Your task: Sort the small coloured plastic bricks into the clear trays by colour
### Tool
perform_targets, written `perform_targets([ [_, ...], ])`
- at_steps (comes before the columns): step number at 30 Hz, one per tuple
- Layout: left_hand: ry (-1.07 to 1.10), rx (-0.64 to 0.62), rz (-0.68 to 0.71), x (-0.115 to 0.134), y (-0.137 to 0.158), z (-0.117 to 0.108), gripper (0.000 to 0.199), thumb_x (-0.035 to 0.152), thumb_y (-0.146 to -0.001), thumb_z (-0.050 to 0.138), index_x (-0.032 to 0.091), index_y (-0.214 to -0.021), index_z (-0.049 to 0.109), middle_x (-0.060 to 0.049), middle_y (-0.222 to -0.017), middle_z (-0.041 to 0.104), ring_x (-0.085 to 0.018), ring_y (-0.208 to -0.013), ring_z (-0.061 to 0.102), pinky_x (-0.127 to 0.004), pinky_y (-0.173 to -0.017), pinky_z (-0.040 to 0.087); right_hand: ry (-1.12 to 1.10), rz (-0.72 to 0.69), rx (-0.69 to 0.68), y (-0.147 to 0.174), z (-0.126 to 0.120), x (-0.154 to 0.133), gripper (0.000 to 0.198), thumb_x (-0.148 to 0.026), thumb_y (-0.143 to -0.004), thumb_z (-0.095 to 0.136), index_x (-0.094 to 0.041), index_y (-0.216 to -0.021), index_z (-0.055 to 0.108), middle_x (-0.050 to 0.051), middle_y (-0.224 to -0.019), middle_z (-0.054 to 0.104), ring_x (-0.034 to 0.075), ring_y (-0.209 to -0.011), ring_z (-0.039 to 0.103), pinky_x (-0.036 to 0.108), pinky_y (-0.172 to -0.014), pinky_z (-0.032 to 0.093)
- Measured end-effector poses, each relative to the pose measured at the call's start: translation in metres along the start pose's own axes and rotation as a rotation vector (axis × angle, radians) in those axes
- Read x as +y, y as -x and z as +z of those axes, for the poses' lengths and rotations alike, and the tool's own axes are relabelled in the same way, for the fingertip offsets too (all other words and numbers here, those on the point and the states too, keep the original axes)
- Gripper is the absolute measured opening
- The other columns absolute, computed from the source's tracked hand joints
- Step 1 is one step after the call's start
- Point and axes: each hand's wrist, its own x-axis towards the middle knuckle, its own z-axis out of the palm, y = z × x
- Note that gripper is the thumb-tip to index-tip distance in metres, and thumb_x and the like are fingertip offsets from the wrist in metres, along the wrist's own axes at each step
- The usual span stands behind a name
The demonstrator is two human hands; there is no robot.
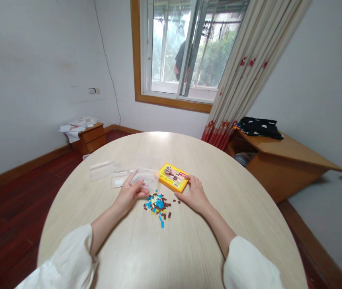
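My left hand (130,195) is closed around the near left part of a clear plastic container (146,176), with its fingers partly seen through the plastic. My right hand (195,193) grips the right end of a yellow box (173,177) with printed pictures on top, thumb on the near side. The box's left end is close to the clear container, and I cannot tell whether they touch. Between my hands lies a loose pile of small building bricks (158,202) in blue, brown, cream and yellow. A few brown pieces (177,201) are scattered to its right.
More clear plastic lids (101,170) lie at the left of the round wooden table (171,257). Behind stand a small drawer cabinet (94,138) with papers and a tilted wooden desk (288,160) bearing dark cloth (261,127). A long curtain (240,80) hangs beside the window.
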Motion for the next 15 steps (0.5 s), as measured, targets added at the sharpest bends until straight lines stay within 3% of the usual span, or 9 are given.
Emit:
perform_targets([
  [7,0.042,-0.048,-0.072,0.0032,0.0048,0.0031,0.079,0.015,-0.078,0.061,0.017,-0.142,0.016,-0.003,-0.069,0.066,-0.013,-0.055,0.065,-0.025,-0.057,0.056,-0.156,0.156,0.221,-0.0055,-0.0018,0.004,0.053,-0.046,-0.061,0.066,-0.021,-0.101,0.042,0.008,-0.104,0.049,0.028,-0.104,0.046,0.048,-0.092,0.038],
  [15,0.039,-0.107,-0.135,0.0015,0.0047,0.0034,0.069,0.012,-0.082,0.056,0.015,-0.14,0.019,-0.004,-0.069,0.067,-0.013,-0.063,0.066,-0.026,-0.067,0.056,-0.196,0.183,0.266,-0.0064,-0.0011,0.0064,0.053,-0.049,-0.061,0.065,-0.02,-0.1,0.042,0.009,-0.104,0.05,0.027,-0.102,0.047,0.047,-0.09,0.039],
])
